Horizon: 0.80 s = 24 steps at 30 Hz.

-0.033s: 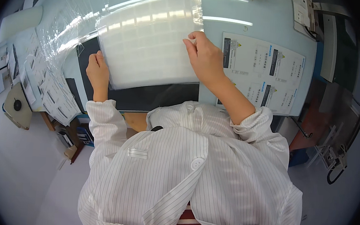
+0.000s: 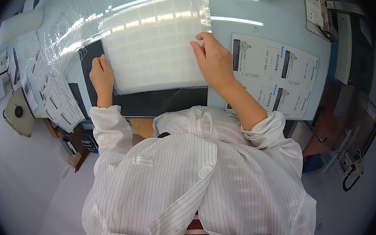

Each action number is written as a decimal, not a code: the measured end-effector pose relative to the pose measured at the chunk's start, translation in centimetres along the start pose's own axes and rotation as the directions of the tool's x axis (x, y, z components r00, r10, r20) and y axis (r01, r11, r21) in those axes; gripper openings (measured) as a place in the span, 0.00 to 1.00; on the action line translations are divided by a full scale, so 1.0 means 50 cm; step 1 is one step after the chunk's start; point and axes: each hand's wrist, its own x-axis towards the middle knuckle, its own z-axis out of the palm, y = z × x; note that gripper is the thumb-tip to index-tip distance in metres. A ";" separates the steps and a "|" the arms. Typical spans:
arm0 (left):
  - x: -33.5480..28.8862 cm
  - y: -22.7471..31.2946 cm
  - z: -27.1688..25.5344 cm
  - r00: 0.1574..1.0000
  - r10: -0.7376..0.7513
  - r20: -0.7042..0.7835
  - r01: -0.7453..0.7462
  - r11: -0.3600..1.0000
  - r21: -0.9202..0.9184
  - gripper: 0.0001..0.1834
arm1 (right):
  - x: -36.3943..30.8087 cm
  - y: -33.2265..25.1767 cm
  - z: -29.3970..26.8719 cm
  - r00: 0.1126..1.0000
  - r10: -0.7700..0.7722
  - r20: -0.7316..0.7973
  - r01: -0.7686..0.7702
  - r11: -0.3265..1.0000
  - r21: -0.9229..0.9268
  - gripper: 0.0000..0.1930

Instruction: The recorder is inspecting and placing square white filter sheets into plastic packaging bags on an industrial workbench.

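A flat pack of translucent, whitish sheets with a grid pattern [image 2: 154, 47], in clear plastic film, lies tilted on the table in front of me. My left hand [image 2: 101, 74] is closed on its left edge, the thumb along the side. At the right edge, my right hand [image 2: 213, 57] has index finger and thumb curled around the film. What its other fingers do is hidden under the hand. The pack partly covers a dark mat [image 2: 162, 101] near the table's front edge.
Printed white label sheets [image 2: 272, 75] lie to the right of my right hand. Crinkled clear film [image 2: 66, 30] spreads at the left, beside fanned printed papers [image 2: 62, 102]. A metal machine [image 2: 343, 50] stands at the right edge of the pale table [image 2: 237, 10].
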 end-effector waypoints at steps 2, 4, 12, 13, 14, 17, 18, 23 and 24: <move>0.000 0.015 -0.005 0.999 -0.042 0.019 0.042 0.999 0.011 0.15 | 0.000 -0.004 -0.007 0.998 0.042 0.046 -0.042 0.999 -0.009 0.10; 0.006 0.021 -0.006 0.996 -0.087 0.033 0.086 0.996 0.025 0.14 | -0.001 -0.005 -0.010 0.997 0.052 0.058 -0.051 0.999 -0.017 0.11; 0.074 0.240 0.033 0.888 0.430 -0.166 -0.459 0.858 -0.232 0.06 | 0.013 -0.010 -0.011 0.991 -0.128 0.037 0.133 0.981 -0.145 0.19; 0.088 0.269 0.055 0.829 0.528 -0.185 -0.560 0.790 -0.251 0.07 | 0.015 -0.008 -0.007 0.983 -0.177 0.042 0.182 0.961 -0.207 0.21; 0.100 0.297 0.083 0.787 0.579 -0.214 -0.616 0.755 -0.225 0.07 | 0.017 -0.002 -0.002 0.974 -0.223 0.049 0.228 0.935 -0.271 0.23; 0.138 0.368 0.138 0.693 0.695 -0.192 -0.721 0.657 -0.220 0.08 | 0.017 0.011 0.001 0.952 -0.285 0.110 0.304 0.918 -0.253 0.23; 0.145 0.388 0.146 0.693 0.696 -0.189 -0.721 0.657 -0.220 0.08 | 0.016 0.012 0.000 0.953 -0.283 0.110 0.302 0.920 -0.251 0.23; 0.176 0.425 0.186 0.674 0.703 -0.226 -0.586 0.323 -0.743 0.05 | 0.014 0.002 -0.004 0.931 -0.327 0.162 0.361 0.891 -0.276 0.24; 0.183 0.417 0.189 0.673 0.706 -0.222 -0.585 0.324 -0.743 0.05 | 0.016 0.001 -0.002 0.932 -0.325 0.160 0.358 0.893 -0.274 0.24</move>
